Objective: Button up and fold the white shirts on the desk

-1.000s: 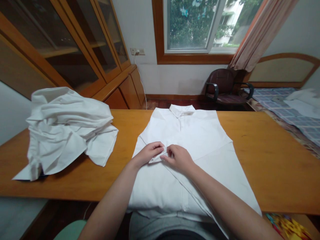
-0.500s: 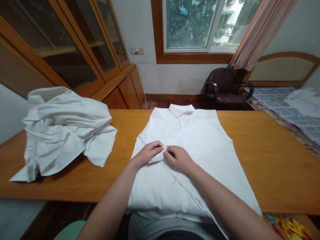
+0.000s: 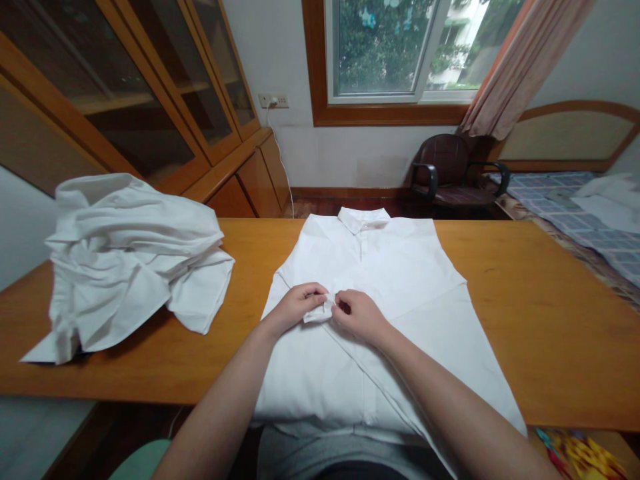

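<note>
A white shirt (image 3: 400,267) lies spread on the wooden table (image 3: 545,320), its collar toward the far edge and its lower part hanging over the near edge. Both sleeves are laid inward across the front. Over the middle of the shirt, my left hand (image 3: 303,307) pinches a shirt cuff (image 3: 319,313) from the left side. My right hand (image 3: 357,313) grips the same cuff from the right, thumb and fingertips together. Small details of the cuff between the fingers are partly hidden.
A crumpled pile of white cloth (image 3: 135,253) sits on the left of the table. Beyond are a glass-door cabinet (image 3: 165,100), a dark armchair (image 3: 445,170) and a bed (image 3: 570,200). A green stool top (image 3: 140,461) shows below the near edge.
The cuff has turned slightly between my fingers, and its pointed left corner is drawn in. My right hand has shifted a little to the right. The shirt stays in place.
</note>
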Demonstrator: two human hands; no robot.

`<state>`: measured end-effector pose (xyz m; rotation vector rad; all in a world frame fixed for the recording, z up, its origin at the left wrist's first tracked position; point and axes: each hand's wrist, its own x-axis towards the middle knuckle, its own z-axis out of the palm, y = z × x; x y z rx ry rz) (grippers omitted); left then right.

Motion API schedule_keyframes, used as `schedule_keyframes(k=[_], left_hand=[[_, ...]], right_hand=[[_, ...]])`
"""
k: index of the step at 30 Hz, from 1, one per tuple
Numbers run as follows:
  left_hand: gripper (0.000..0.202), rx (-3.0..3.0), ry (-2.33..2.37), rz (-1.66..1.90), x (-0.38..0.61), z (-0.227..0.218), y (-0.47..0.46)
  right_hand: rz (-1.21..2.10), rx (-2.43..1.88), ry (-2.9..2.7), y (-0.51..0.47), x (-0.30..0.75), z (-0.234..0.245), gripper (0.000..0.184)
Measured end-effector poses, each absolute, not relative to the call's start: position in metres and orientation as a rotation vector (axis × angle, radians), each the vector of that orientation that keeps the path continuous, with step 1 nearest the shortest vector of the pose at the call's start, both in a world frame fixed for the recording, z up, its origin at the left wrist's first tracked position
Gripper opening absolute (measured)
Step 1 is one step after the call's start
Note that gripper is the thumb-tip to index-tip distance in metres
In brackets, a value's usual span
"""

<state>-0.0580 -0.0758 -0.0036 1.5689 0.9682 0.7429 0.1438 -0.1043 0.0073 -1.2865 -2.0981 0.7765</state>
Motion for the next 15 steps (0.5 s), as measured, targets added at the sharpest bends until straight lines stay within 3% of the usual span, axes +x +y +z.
schedule_keyframes(k=[15], left_hand=[[0.021, 1.735, 1.07, 0.779, -0.048, 0.01, -0.08]], right_hand=[[0.69, -1.251, -2.165, -0.102, 0.145, 0.001, 0.029]])
